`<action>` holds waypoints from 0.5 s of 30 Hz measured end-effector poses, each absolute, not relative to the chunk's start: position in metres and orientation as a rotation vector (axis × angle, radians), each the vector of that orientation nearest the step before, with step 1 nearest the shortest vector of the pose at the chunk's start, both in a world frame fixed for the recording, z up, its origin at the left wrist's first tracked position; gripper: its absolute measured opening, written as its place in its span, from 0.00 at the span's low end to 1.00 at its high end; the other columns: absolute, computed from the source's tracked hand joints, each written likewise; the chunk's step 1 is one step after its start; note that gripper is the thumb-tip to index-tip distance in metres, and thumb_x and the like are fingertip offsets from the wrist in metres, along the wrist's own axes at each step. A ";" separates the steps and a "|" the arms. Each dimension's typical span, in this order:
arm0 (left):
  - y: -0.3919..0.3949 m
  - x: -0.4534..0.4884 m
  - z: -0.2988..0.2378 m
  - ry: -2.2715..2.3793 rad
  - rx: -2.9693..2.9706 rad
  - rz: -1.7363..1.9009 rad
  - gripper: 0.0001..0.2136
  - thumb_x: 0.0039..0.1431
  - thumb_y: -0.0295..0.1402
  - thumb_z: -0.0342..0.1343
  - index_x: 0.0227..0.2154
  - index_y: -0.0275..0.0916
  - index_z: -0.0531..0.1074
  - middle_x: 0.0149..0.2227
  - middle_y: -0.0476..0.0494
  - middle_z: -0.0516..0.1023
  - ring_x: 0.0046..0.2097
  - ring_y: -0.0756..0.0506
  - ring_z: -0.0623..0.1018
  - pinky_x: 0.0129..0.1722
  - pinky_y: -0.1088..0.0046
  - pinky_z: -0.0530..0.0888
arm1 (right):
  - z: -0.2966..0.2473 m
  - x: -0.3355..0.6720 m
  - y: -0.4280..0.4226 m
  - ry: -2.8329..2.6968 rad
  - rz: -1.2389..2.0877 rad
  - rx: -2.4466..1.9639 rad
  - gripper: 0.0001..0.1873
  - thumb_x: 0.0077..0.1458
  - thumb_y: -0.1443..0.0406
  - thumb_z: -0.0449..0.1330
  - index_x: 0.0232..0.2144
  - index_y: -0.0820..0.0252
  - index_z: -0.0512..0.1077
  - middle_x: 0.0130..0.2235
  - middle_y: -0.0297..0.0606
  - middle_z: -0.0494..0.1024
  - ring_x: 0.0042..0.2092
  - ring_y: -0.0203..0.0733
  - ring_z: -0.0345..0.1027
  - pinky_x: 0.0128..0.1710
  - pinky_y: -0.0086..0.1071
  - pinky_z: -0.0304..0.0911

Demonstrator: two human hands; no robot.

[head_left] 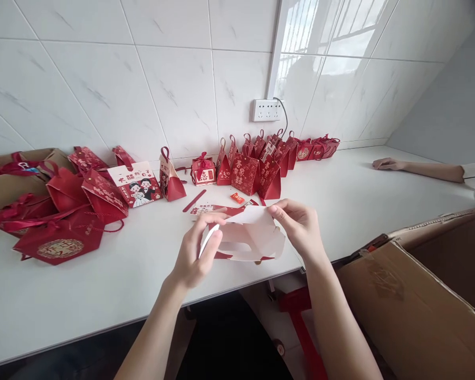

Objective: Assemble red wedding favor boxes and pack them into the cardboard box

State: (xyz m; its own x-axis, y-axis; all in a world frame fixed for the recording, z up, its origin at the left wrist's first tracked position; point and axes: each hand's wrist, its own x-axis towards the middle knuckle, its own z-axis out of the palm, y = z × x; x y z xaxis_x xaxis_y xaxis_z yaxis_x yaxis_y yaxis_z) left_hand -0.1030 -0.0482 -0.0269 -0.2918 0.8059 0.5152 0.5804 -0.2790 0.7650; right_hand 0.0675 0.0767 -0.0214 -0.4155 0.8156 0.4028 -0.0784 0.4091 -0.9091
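Observation:
Between my hands, over the front of the table, is a partly folded paper gift box, its white inside facing me and a cut-out slot in one panel. My left hand pinches a white flap at the box's left side between thumb and fingers. At the upper right edge, the thumb and fingers of my right hand grip the same box. Just behind it lie a flat printed red-and-white card piece, a small orange-red wrapped candy and a dark red ribbon strip.
Several finished red gift boxes with ribbon loops stand along the tiled wall; more boxes crowd the left side. Another person's hand rests on the table at right. A large cardboard carton stands by the front edge at right.

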 end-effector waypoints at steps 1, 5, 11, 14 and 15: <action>-0.048 -0.107 -0.028 1.708 1.781 1.564 0.08 0.59 0.37 0.47 0.35 0.41 0.70 0.49 0.40 0.75 0.57 0.39 0.70 0.56 0.56 0.68 | -0.020 0.065 0.078 -1.683 1.211 -0.649 0.19 0.51 0.51 0.62 0.21 0.60 0.72 0.21 0.32 0.71 0.23 0.33 0.64 0.18 0.25 0.59; -0.042 -0.116 -0.029 1.650 1.855 1.391 0.12 0.57 0.37 0.45 0.35 0.41 0.73 0.44 0.39 0.77 0.51 0.37 0.74 0.51 0.56 0.70 | -0.019 0.052 0.084 -1.592 1.395 -0.625 0.21 0.49 0.49 0.62 0.21 0.61 0.69 0.21 0.32 0.70 0.21 0.32 0.63 0.17 0.24 0.57; -0.030 -0.105 -0.030 1.705 1.533 1.750 0.18 0.58 0.37 0.40 0.36 0.38 0.75 0.42 0.42 0.78 0.43 0.41 0.76 0.35 0.67 0.74 | -0.038 0.055 0.077 -1.519 1.276 -0.309 0.18 0.55 0.50 0.58 0.41 0.55 0.70 0.41 0.39 0.75 0.45 0.42 0.72 0.47 0.38 0.68; -0.025 -0.101 -0.026 1.816 1.331 1.835 0.17 0.58 0.37 0.41 0.35 0.38 0.74 0.39 0.43 0.78 0.36 0.44 0.76 0.28 0.71 0.71 | -0.048 0.068 0.067 -1.612 1.129 -0.139 0.26 0.53 0.46 0.57 0.50 0.49 0.65 0.56 0.43 0.64 0.60 0.50 0.59 0.58 0.50 0.58; -0.024 -0.100 -0.024 1.842 1.306 1.847 0.16 0.58 0.36 0.41 0.34 0.38 0.75 0.38 0.44 0.78 0.34 0.45 0.75 0.28 0.72 0.71 | -0.050 0.071 0.064 -1.672 1.094 -0.129 0.29 0.52 0.45 0.59 0.52 0.48 0.63 0.59 0.44 0.60 0.62 0.53 0.55 0.59 0.52 0.56</action>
State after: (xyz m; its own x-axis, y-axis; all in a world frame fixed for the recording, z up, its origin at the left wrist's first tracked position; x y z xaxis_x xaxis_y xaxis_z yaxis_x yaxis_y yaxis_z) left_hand -0.0999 -0.0238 -0.0240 -0.5791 0.6988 0.4198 0.4178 -0.1877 0.8889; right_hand 0.0713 0.0635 -0.0502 -0.4120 0.5727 0.7087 -0.4203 0.5707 -0.7054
